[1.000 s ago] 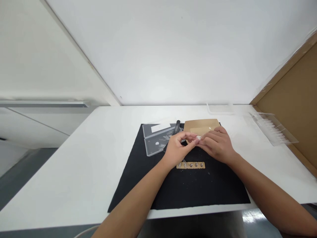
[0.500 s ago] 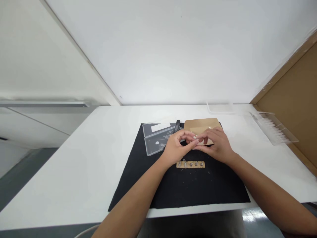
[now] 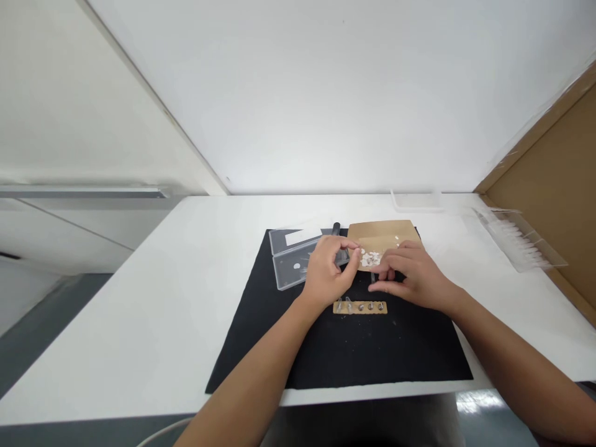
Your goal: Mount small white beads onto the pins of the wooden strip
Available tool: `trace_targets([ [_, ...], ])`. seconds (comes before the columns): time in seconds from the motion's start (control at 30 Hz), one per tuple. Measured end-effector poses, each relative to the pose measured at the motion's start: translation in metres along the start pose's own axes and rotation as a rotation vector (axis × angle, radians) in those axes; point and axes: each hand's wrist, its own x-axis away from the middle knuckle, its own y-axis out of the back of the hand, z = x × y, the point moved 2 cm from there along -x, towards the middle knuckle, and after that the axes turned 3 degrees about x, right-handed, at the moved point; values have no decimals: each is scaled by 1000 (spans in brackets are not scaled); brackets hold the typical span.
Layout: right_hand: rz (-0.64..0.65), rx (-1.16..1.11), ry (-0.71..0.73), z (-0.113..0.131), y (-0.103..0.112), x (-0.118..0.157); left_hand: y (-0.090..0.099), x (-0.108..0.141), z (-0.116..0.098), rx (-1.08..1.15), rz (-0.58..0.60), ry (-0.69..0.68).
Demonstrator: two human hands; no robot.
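Observation:
Over the black mat, my left hand is closed, thumb tip against index finger, on something too small to make out. To its right, my right hand pinches a small clear piece between thumb and fingers. Small white bits lie on brown paper behind the hands. Nearer me is a tan strip with several small clear and metallic pieces in a row. An open clear case lies left of my left hand.
A black handle shows behind my left hand. On the white table, a clear tray with whitish pieces sits at right, and a shallow clear container near the wall. A brown panel borders the right side.
My hands have moved apart, my left slightly left and my right slightly right. The white bits on the brown paper now show between them.

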Motion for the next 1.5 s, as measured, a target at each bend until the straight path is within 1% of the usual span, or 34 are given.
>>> trace_targets([
  [0.1,177,-110,33,4,-2,4,2,0,-3,-30,-78,-89],
  [0.2,251,-126,62,9,-7,8,3,0,-6,-94,-138,-202],
  [0.3,253,-98,88,11,-10,10,4,1,-8,-145,-188,-265],
  [0.43,212,-56,99,11,-11,12,6,2,-9,-185,-244,-324],
  [0.53,177,-36,103,8,-12,14,7,2,-11,-183,-262,-366],
  [0.67,84,-31,115,7,-15,16,8,3,-11,-190,-271,-367],
  [0.73,62,-34,118,6,-17,16,8,3,-11,-195,-276,-357],
  [0.97,135,-58,92,0,-24,19,9,5,-10,-186,-288,-317],
  [1.1,141,-73,84,-1,-25,19,9,6,-12,-166,-285,-331],
  [1.5,153,-72,85,1,-24,18,8,6,-11,-193,-274,-287],
])
